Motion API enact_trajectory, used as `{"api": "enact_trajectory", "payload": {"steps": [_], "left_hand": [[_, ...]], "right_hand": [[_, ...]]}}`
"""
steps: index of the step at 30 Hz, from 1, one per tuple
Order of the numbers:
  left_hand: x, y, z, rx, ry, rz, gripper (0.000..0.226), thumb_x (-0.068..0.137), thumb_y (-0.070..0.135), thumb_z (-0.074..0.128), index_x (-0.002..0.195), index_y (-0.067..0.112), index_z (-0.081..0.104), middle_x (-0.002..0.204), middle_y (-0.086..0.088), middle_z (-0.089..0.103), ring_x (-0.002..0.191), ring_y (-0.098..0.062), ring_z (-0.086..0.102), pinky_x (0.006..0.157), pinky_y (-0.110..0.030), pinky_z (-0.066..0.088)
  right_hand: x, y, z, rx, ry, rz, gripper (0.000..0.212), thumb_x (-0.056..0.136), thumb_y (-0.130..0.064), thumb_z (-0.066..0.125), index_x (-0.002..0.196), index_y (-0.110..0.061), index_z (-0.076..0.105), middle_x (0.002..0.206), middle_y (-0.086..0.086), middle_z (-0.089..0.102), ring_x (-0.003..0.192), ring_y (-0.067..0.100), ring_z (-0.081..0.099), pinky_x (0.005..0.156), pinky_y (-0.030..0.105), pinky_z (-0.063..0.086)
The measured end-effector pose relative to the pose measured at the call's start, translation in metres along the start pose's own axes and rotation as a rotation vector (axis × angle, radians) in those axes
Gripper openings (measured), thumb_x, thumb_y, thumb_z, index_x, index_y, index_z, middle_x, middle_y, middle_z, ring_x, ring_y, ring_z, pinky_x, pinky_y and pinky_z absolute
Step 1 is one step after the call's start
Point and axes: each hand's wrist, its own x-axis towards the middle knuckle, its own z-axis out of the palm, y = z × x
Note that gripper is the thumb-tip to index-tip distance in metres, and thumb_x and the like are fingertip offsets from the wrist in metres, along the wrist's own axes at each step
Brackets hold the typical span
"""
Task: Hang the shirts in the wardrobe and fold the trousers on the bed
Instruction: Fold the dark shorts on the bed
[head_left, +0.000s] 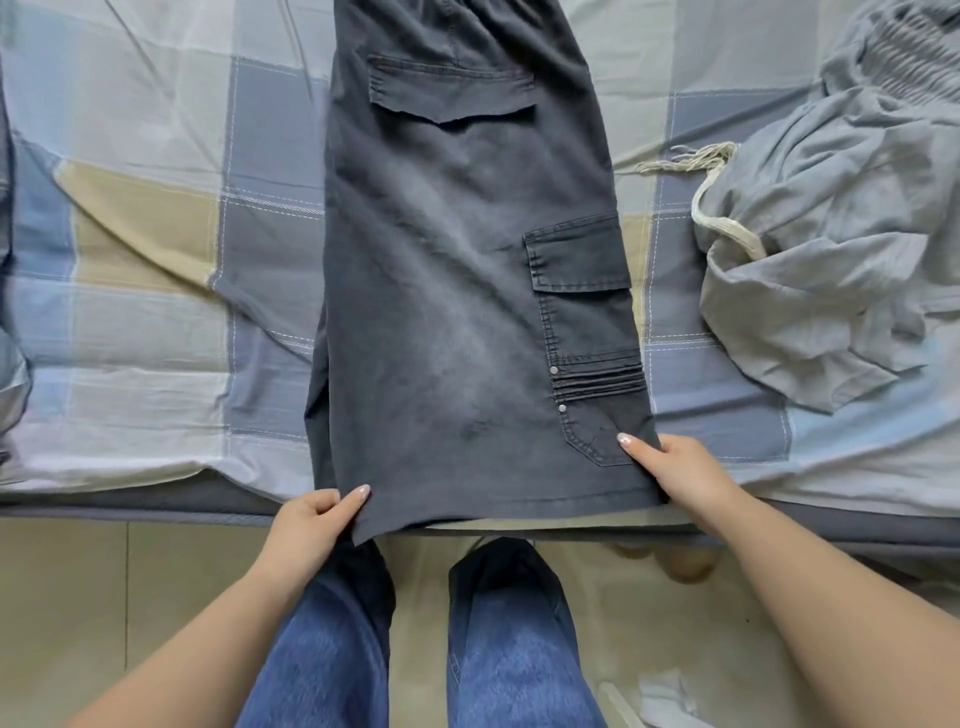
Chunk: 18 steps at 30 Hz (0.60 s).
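A pair of dark grey trousers (457, 291) lies flat and lengthwise on the bed (156, 249), folded leg over leg, waistband at the far end and hem at the near edge of the mattress, where one corner hangs just over the side. The cloth is faded in pale streaks down the middle. A flapped back pocket (451, 92) sits near the waist, and a cargo pocket (581, 270) with a flap runs along the right seam, with stitched pleats and two metal studs below it. The left hand (311, 519) pinches the near left corner of the hem, thumb on top; its grip is closed on the fabric. The right hand (670, 467) holds the near right corner the same way, thumb lying on the cloth. To the right on the checked bedsheet lies a crumpled pale grey garment (831, 249) with a cream drawstring (727, 228).
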Motion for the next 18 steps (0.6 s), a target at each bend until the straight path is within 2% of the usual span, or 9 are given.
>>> {"api": "enact_trajectory", "payload": {"steps": [3,5,7,9,10,12,15,16,18], "left_hand": [[-0.004,-0.002,0.004,-0.027,-0.131,-0.038,0.035,0.091,0.032,0.063,0.069,0.006,0.057,0.068,-0.004,0.051,0.069,-0.015,0.046,0.069,-0.03,0.037],[-0.004,-0.004,0.005,0.012,-0.131,-0.027,0.035,0.093,0.034,0.059,0.085,0.001,0.068,0.081,-0.005,0.067,0.078,-0.017,0.058,0.075,-0.029,0.044],[-0.007,-0.01,0.003,-0.108,-0.059,-0.064,0.033,0.096,0.033,0.054,0.095,0.004,0.069,0.092,-0.002,0.071,0.088,-0.014,0.065,0.078,-0.025,0.049],[-0.012,-0.017,0.0,-0.251,0.016,-0.092,0.028,0.099,0.032,0.049,0.105,0.012,0.068,0.103,0.003,0.071,0.099,-0.011,0.065,0.081,-0.025,0.05],[-0.015,-0.019,-0.002,-0.284,0.042,-0.09,0.027,0.099,0.031,0.048,0.108,0.014,0.067,0.105,0.004,0.071,0.102,-0.011,0.065,0.082,-0.025,0.05],[-0.018,-0.021,-0.008,-0.31,0.047,-0.089,0.026,0.098,0.031,0.052,0.106,0.014,0.069,0.103,0.002,0.074,0.102,-0.011,0.067,0.085,-0.028,0.05],[-0.02,-0.016,-0.016,-0.22,0.006,-0.05,0.023,0.093,0.03,0.06,0.094,0.01,0.073,0.094,-0.004,0.075,0.096,-0.017,0.069,0.092,-0.039,0.051],[-0.021,-0.012,-0.019,-0.186,0.011,-0.026,0.022,0.091,0.029,0.063,0.088,0.009,0.073,0.09,-0.008,0.075,0.09,-0.017,0.068,0.091,-0.043,0.051],[-0.026,-0.003,-0.025,-0.196,0.056,0.005,0.021,0.087,0.028,0.068,0.077,0.009,0.067,0.082,-0.016,0.07,0.076,-0.015,0.063,0.081,-0.042,0.051]], "right_hand": [[-0.005,-0.004,0.007,0.127,-0.129,0.012,0.037,0.087,-0.048,0.061,0.094,-0.013,0.072,0.094,-0.003,0.075,0.095,0.018,0.069,0.091,0.035,0.051],[-0.007,-0.01,0.011,0.11,-0.145,0.015,0.038,0.088,-0.048,0.059,0.094,-0.013,0.072,0.096,-0.003,0.074,0.095,0.018,0.068,0.093,0.037,0.05],[-0.008,-0.015,0.015,0.03,-0.096,0.016,0.041,0.089,-0.048,0.058,0.088,-0.009,0.071,0.09,0.0,0.073,0.089,0.019,0.067,0.083,0.033,0.051],[-0.011,-0.018,0.017,-0.047,-0.036,0.007,0.045,0.088,-0.048,0.06,0.078,-0.004,0.067,0.079,0.003,0.069,0.078,0.021,0.064,0.066,0.028,0.045],[-0.013,-0.018,0.017,-0.079,-0.017,0.002,0.046,0.087,-0.048,0.062,0.075,-0.004,0.065,0.075,0.005,0.068,0.074,0.021,0.062,0.062,0.029,0.042],[-0.016,-0.017,0.017,-0.09,-0.024,0.001,0.043,0.086,-0.046,0.063,0.073,-0.006,0.067,0.073,0.0,0.071,0.071,0.016,0.063,0.06,0.026,0.042],[-0.025,-0.017,0.011,-0.019,-0.092,-0.035,0.028,0.088,-0.036,0.065,0.065,-0.021,0.069,0.066,-0.015,0.071,0.063,-0.004,0.064,0.054,0.012,0.041],[-0.027,-0.017,0.008,-0.005,-0.098,-0.054,0.023,0.088,-0.033,0.065,0.069,-0.021,0.071,0.071,-0.014,0.073,0.069,-0.003,0.066,0.058,0.013,0.044],[-0.031,-0.02,0.002,0.05,-0.081,-0.088,0.013,0.088,-0.027,0.066,0.083,-0.016,0.072,0.085,0.001,0.075,0.082,0.012,0.069,0.075,0.027,0.05]]}}
